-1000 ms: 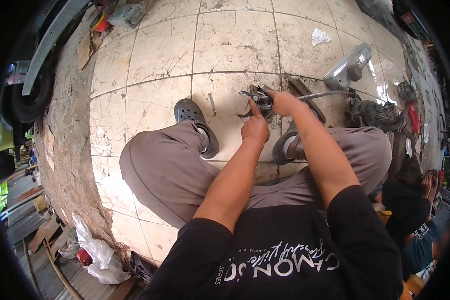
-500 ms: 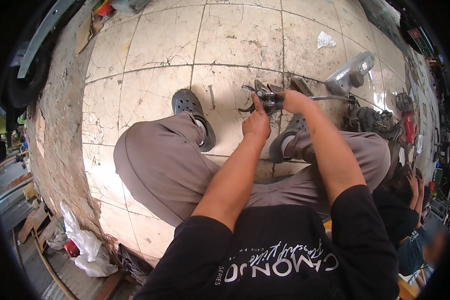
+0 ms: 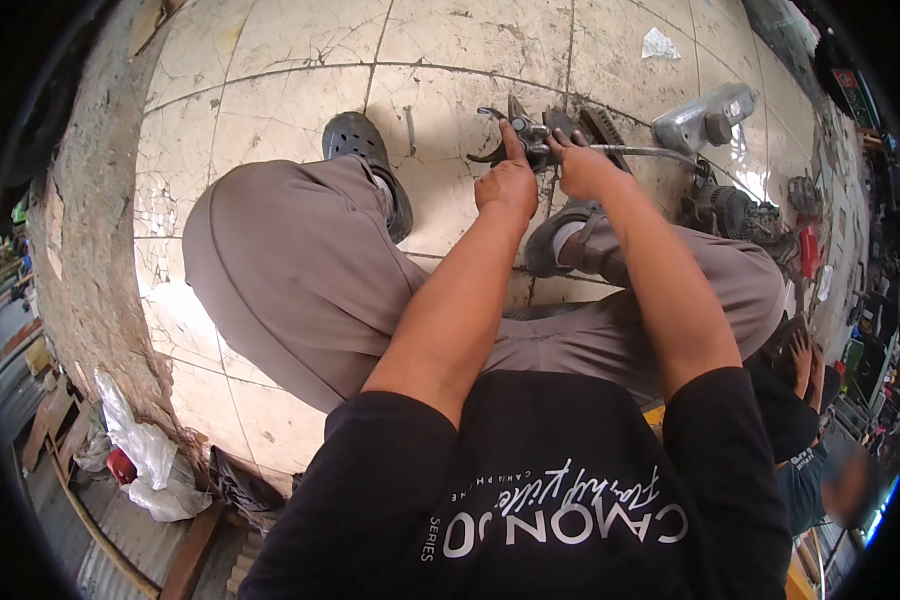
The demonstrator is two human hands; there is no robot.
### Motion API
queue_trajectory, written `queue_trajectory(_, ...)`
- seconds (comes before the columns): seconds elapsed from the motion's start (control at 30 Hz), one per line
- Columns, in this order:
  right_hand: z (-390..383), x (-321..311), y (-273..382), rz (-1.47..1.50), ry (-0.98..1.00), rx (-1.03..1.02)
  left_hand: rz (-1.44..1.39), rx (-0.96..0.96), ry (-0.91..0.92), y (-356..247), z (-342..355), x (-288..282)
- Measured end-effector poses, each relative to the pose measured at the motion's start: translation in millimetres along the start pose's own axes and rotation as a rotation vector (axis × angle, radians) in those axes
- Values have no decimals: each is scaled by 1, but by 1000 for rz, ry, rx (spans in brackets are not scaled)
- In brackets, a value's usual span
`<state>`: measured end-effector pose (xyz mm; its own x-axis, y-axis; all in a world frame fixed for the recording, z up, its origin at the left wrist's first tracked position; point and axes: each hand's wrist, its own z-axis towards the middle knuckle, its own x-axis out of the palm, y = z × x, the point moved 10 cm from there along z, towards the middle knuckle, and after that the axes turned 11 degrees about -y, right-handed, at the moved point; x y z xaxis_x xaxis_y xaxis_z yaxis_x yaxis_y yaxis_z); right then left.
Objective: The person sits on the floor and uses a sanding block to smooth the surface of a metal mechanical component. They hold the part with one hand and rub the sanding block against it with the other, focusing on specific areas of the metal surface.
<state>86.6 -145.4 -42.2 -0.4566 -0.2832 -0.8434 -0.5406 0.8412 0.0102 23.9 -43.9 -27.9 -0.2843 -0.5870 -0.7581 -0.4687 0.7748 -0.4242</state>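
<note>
A dark metal puller point(image 3: 532, 146) with hooked jaws pointing left is held low over the tiled floor, between my feet. My left hand point(image 3: 507, 185) grips its near side, the index finger stretched along the body and the other fingers curled. At its right end, my right hand point(image 3: 582, 168) has its fingertips on the body, beside a long metal rod point(image 3: 650, 151) that runs off to the right. The undersides of both hands are hidden. Just beyond my right hand lies a dark brush-like piece point(image 3: 602, 128).
A grey metal housing point(image 3: 705, 116) and greasy machine parts point(image 3: 735, 212) lie to the right. A small wrench point(image 3: 410, 130) is on the floor by my left shoe point(image 3: 355, 140). Plastic bags point(image 3: 150, 450) lie at the lower left. Another person point(image 3: 815, 480) is at the lower right.
The whole view has shifted, so floor and feet appear higher. My right hand's fingers have loosened from a wrapped hold and reach further forward on the puller. My left index finger stays on it.
</note>
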Motion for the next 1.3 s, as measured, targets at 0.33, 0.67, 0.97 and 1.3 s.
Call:
queue_trajectory(0.33,-26,-5,-12,87,-106,66,29,9,-19,0,0,0)
queue_trajectory(0.67,-34,-5,-4,43,-181,122,85,-7,-11,0,2,1)
queue_trajectory(0.97,-33,-3,-14,35,-249,229,98,4,-6,-2,3,2)
queue_trajectory(1.3,-31,-1,-27,89,-308,285,115,10,-40,-1,6,6)
